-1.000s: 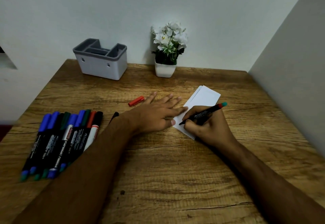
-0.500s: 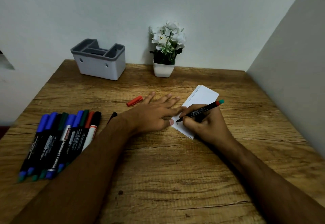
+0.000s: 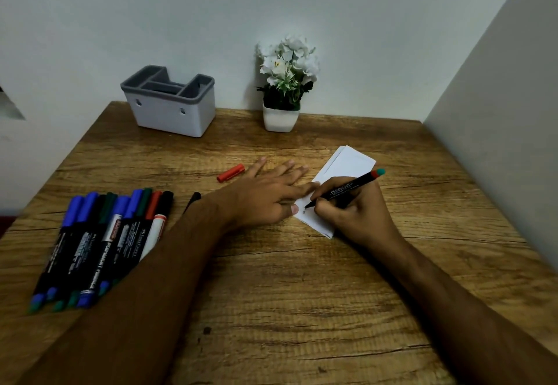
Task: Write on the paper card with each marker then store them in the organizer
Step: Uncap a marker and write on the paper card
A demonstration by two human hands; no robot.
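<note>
While the right hand (image 3: 354, 212) curls its fingers and thumb round a black marker (image 3: 344, 189), the tip of that marker touches the paper card (image 3: 344, 167) at the card's near-left corner, where a small mark shows. From the right hand the marker slants up toward two o'clock, ending in a red and teal end beyond the knuckles. Most of the white card lies at twelve o'clock from this hand, and its near edge is hidden under the hand. At nine o'clock from the right hand, the left hand (image 3: 265, 194) lies flat with straight, spread fingers, its forefinger and thumb pressing on the card's left edge. A loose red cap (image 3: 231, 173) lies on the wooden table (image 3: 287, 294) at ten o'clock from the left hand, just beside its little finger. A row of capped markers (image 3: 99, 242) lies side by side at eight o'clock from that hand, partly behind the forearm. Well apart, at eleven o'clock, stands the grey and white organizer (image 3: 172, 103) against the wall, with a potted white flower (image 3: 285, 82) to its right.
</note>
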